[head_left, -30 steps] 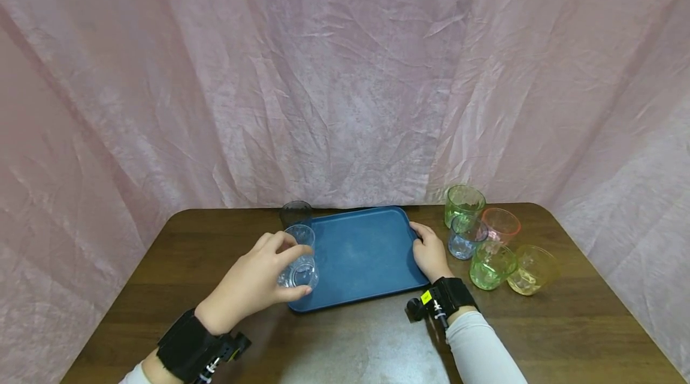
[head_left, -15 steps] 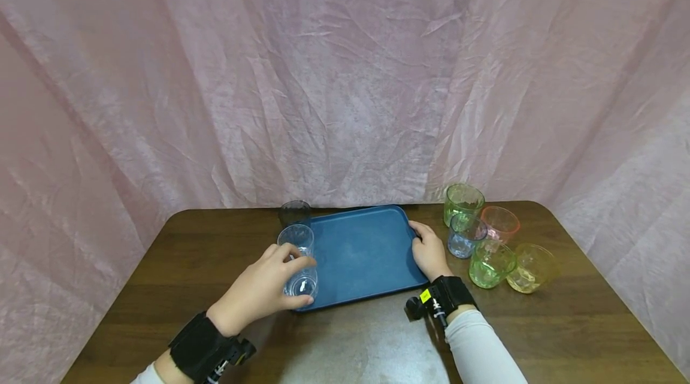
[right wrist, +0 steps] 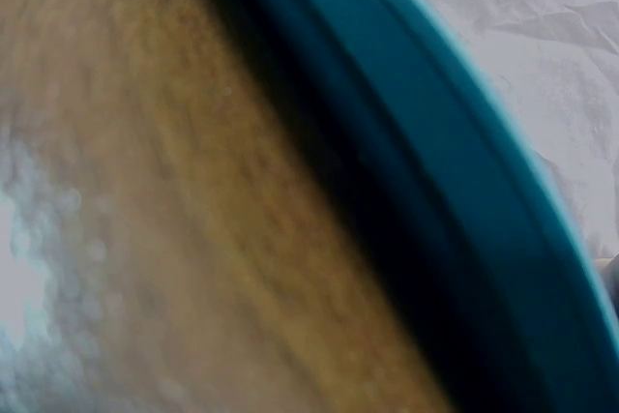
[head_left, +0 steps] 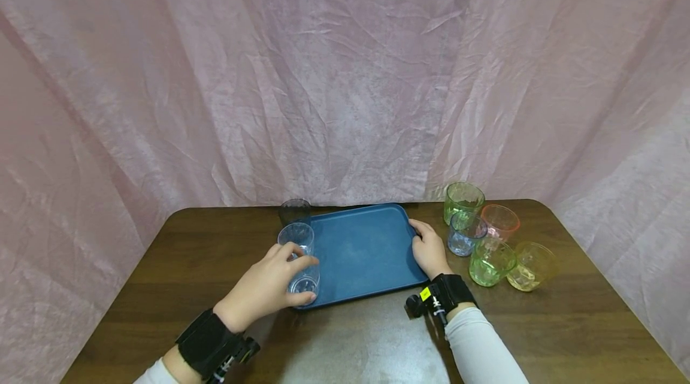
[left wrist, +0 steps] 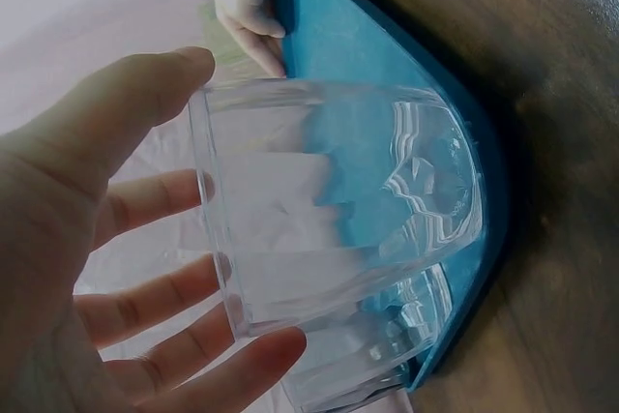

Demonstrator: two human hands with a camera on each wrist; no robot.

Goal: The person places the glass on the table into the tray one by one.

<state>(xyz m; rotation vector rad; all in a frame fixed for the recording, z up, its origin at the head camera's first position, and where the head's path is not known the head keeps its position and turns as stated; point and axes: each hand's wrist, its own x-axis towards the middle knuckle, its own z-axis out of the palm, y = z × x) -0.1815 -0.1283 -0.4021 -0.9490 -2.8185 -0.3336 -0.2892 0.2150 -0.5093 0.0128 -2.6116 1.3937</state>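
My left hand (head_left: 272,285) pinches a clear glass (left wrist: 338,210) by its rim, thumb on one side and fingers on the other. That glass stands upright at the near left corner of a blue tray (head_left: 361,252). Right behind it is a second clear glass (head_left: 296,235), partly hidden by my fingers in the head view. Farther back, by the tray's far left corner, a dark grey glass (head_left: 294,211) is visible. At the tray's right side, my right hand (head_left: 429,252) grips the edge. The right wrist view shows only the tray's side wall (right wrist: 426,142) and the tabletop.
Several coloured glasses are grouped right of the tray: a tall green one (head_left: 463,201), a blue one (head_left: 465,237), a pink one (head_left: 501,222), a light green one (head_left: 490,264) and a yellow one (head_left: 530,267). A pink curtain (head_left: 345,84) hangs behind the wooden table (head_left: 210,252).
My left hand has come slightly nearer and to the right with its clear glass, showing more of the glass behind. The right hand has stayed on the tray's edge.
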